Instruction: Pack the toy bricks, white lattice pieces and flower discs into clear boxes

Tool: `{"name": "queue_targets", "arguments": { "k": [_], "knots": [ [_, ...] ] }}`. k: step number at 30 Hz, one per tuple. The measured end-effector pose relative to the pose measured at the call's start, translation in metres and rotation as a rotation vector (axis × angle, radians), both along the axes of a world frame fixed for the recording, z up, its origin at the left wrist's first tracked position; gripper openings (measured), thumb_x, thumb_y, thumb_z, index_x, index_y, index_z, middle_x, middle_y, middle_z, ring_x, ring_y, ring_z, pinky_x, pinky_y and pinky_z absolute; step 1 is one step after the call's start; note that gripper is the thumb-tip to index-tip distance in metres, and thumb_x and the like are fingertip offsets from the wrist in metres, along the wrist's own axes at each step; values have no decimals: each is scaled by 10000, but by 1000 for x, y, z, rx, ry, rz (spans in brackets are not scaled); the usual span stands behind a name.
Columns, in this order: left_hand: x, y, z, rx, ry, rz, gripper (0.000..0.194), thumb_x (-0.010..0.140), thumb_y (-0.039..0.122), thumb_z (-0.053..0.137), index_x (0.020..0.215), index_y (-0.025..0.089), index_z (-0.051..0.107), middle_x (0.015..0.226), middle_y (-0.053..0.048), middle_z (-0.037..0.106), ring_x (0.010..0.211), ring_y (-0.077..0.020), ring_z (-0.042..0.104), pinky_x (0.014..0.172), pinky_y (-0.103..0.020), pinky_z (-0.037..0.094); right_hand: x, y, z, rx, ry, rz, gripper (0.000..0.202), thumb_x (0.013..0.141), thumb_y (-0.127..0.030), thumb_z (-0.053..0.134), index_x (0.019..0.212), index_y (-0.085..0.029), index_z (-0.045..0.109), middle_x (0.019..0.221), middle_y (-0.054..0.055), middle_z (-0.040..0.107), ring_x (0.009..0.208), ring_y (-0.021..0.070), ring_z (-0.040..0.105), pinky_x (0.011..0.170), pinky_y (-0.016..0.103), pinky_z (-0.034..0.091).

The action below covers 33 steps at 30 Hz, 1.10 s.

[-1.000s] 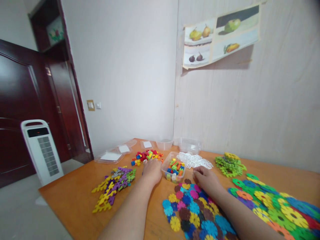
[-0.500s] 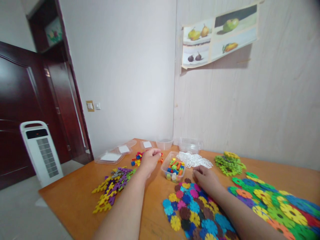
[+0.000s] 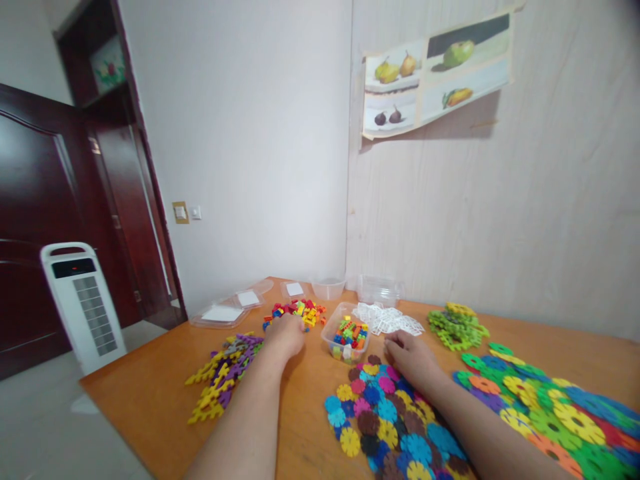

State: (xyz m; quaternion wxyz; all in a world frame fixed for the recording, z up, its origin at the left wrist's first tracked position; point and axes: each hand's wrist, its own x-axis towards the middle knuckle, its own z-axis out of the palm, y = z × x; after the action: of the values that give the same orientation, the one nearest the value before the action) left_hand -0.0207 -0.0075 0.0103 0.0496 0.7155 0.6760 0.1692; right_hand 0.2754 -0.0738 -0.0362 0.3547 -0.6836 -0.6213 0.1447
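My left hand [image 3: 286,335] is at the near edge of a pile of small coloured building bricks [image 3: 300,309]. Its fingers are curled, and the back of the hand hides what they pinch. To the right of it stands a clear plastic box [image 3: 327,331] with red, green, orange, yellow and blue bricks in it. My right hand [image 3: 411,353] rests on the table just right of this box, its fingers curled in and nothing visible in them. Under and in front of its wrist spreads a heap of notched plastic discs [image 3: 387,413].
White lattice pieces [image 3: 387,319] lie behind the right hand. Yellow and purple interlocking pieces [image 3: 220,380] are at left, green ones [image 3: 457,327] at right, beside larger discs [image 3: 555,413]. Clear lids [image 3: 217,315] and empty tubs [image 3: 329,288] line the wall.
My left hand has moved back toward me and a little left, from over the bricks to their near edge, uncovering more of the pile. The right hand stays in place.
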Motion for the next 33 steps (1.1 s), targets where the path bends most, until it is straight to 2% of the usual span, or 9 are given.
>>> {"name": "queue_targets", "arguments": {
  "k": [6, 9, 12, 19, 21, 25, 27, 30, 33],
  "knots": [
    [-3, -3, 4, -58, 40, -3, 177, 734, 135, 615, 837, 224, 727, 956, -122, 742, 881, -260, 685, 778, -319, 470, -1, -1, 1, 1, 7, 4, 218, 862, -294, 506, 843, -188, 695, 817, 43, 735, 770, 194, 638, 641, 267, 387],
    [-2, -1, 5, -49, 69, 23, 144, 762, 179, 600, 824, 188, 730, 1000, -192, 726, 960, -326, 672, 817, -386, 474, -1, -1, 1, -7, 11, -2, 230, 864, -304, 500, 854, -186, 698, 810, 41, 729, 769, 194, 639, 635, 267, 384],
    [2, -2, 6, -19, 109, 36, 196, 792, 255, 581, 867, 167, 740, 1070, -240, 702, 1063, -390, 631, 861, -455, 468, -1, 0, 1, -8, 10, -10, 228, 857, -300, 506, 870, -185, 703, 813, 41, 726, 780, 196, 639, 639, 268, 384],
    [6, -4, 6, 73, 160, 51, 182, 778, 257, 596, 852, 189, 748, 1056, -204, 714, 1134, -378, 597, 914, -465, 460, -2, -1, 2, -10, 18, -21, 211, 863, -312, 510, 835, -193, 682, 788, 31, 714, 762, 187, 630, 619, 262, 368],
    [9, -2, 10, 139, 31, 15, 203, 810, 277, 571, 861, 196, 749, 1042, -167, 727, 1091, -336, 618, 915, -439, 467, -3, -2, 2, -3, 14, -29, 204, 861, -306, 514, 834, -192, 680, 795, 33, 716, 772, 188, 632, 623, 264, 364],
    [15, 1, 22, 236, -563, -209, 375, 901, 392, 476, 1109, 186, 711, 1121, -84, 732, 1026, -226, 649, 893, -322, 489, -3, -1, 3, -9, 1, -31, 201, 861, -296, 510, 799, -195, 672, 782, 33, 709, 760, 188, 625, 612, 267, 353],
    [12, 2, 24, 246, -656, -204, 398, 907, 419, 461, 1126, 181, 694, 1091, -71, 740, 976, -209, 661, 841, -293, 496, -3, -1, 2, -6, 0, -32, 195, 857, -290, 513, 806, -196, 676, 801, 36, 712, 774, 189, 623, 618, 266, 352],
    [3, 2, 20, 156, -347, -74, 254, 862, 349, 512, 934, 217, 718, 905, -56, 747, 862, -220, 668, 754, -298, 482, -3, -1, 1, -10, 3, -36, 191, 854, -292, 519, 827, -199, 684, 818, 34, 715, 783, 189, 623, 625, 264, 353],
    [0, -1, 13, 43, 3, -4, 171, 774, 258, 592, 874, 265, 730, 910, -87, 737, 897, -272, 664, 778, -352, 466, -3, -2, 2, -18, 15, -36, 193, 855, -304, 521, 822, -201, 680, 794, 29, 711, 762, 185, 620, 618, 263, 354]
  ]
}}
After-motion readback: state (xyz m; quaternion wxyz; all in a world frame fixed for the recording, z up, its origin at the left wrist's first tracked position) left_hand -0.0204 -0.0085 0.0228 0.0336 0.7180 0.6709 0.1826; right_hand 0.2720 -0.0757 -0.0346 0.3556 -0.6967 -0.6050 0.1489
